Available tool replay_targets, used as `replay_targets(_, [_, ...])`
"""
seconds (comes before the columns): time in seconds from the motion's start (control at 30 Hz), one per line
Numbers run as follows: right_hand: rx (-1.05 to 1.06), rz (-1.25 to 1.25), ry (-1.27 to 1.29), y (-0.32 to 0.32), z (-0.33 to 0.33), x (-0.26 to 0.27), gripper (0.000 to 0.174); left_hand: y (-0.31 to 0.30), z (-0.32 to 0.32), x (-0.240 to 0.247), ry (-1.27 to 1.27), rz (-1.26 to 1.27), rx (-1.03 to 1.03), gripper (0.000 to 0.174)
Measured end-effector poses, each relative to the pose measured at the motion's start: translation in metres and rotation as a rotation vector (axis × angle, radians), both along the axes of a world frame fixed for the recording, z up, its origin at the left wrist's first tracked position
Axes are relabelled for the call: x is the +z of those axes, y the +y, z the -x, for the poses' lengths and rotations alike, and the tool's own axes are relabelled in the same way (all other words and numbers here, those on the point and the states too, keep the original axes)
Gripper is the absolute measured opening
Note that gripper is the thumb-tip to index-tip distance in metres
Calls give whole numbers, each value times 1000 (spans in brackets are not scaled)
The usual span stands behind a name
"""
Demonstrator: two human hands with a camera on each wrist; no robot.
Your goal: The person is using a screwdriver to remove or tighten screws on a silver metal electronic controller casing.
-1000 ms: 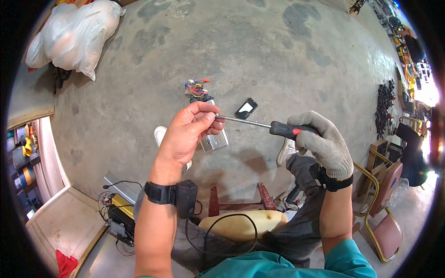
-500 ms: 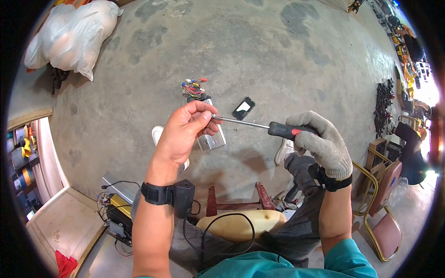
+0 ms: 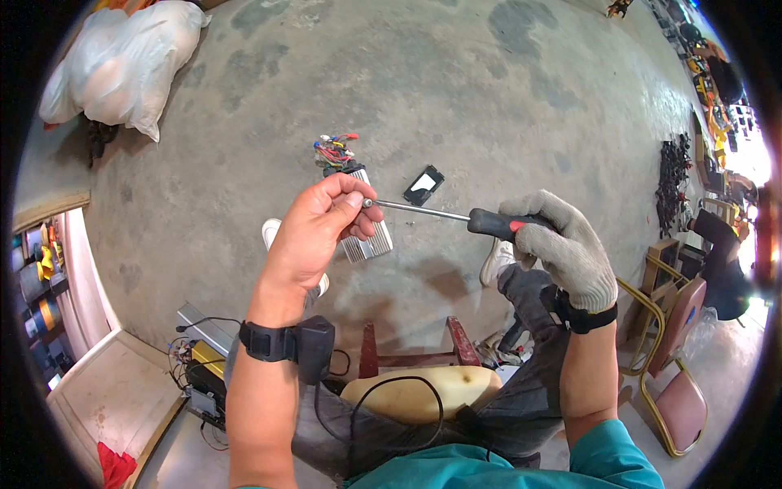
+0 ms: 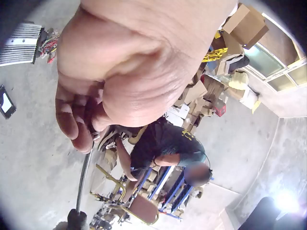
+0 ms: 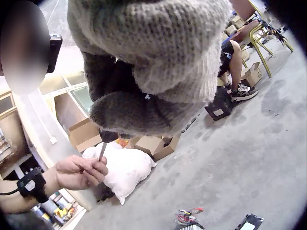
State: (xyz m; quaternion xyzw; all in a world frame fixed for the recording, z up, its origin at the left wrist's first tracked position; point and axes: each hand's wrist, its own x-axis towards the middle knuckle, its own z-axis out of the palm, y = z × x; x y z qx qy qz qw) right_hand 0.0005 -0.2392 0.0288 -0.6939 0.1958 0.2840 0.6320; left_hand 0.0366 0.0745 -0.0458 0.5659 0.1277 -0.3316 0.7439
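My bare left hand [image 3: 314,224] pinches a small round metal piece [image 3: 367,203], like a screw head, between thumb and fingers. It shows as a shiny rounded bit [image 4: 96,135] at the fingertips in the left wrist view. A screwdriver [image 3: 423,211] with a long steel shaft and a black and red handle lies nearly level between my hands, its tip right at that piece. My right hand [image 3: 566,253], in a grey knitted glove, grips the handle. In the right wrist view the glove [image 5: 158,62] hides most of the handle.
On the concrete floor lie a finned metal box [image 3: 371,240] with coloured wires [image 3: 334,151] and a flat black part [image 3: 423,186]. Below my arms is a wooden stool [image 3: 423,395]. Folding chairs [image 3: 680,407] stand at right, a white sack [image 3: 130,65] at far left. Another person [image 4: 168,148] sits beyond.
The head view has shifted slightly, so floor things sit further left. My left fingers have drawn a little away from the handle, showing more of the metal piece. Both grips look the same.
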Motion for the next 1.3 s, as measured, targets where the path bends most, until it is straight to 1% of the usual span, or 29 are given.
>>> replay_targets(0.27, [-44,-2,-10,-2,2,2,34,-3,-1,-2,-14,37,5,13])
replay_targets(0.33, [-39,6,-26,-3,2,1,34,-6,-2,-1,-6,20,32,14])
replay_targets(0.47, [-42,-31,-30,-6,2,-2,34,-10,-3,-3,-8,-17,15,14])
replay_targets(0.57, [11,20,1,-5,0,2,34,-10,-3,-4,-10,-1,5,14])
replay_targets(0.77, [-12,3,-30,-7,4,-5,33,-12,-4,-4,-50,-36,2,14])
replay_targets(0.87, [-10,-17,1,-7,3,-6,33,-13,-4,-2,-87,-111,-7,13])
replay_targets(0.97, [-38,-9,3,-2,3,-4,33,-13,-4,-2,-109,-106,0,13])
replay_targets(1.03, [-113,-14,20,1,4,-4,32,-14,-3,-2,-132,-154,0,13])
replay_targets(1.13, [-146,-88,-14,0,9,-12,31,-16,-3,2,-158,-216,22,14])
replay_targets(1.3, [-191,-76,18,5,7,-8,29,-14,-3,3,-166,-222,67,13])
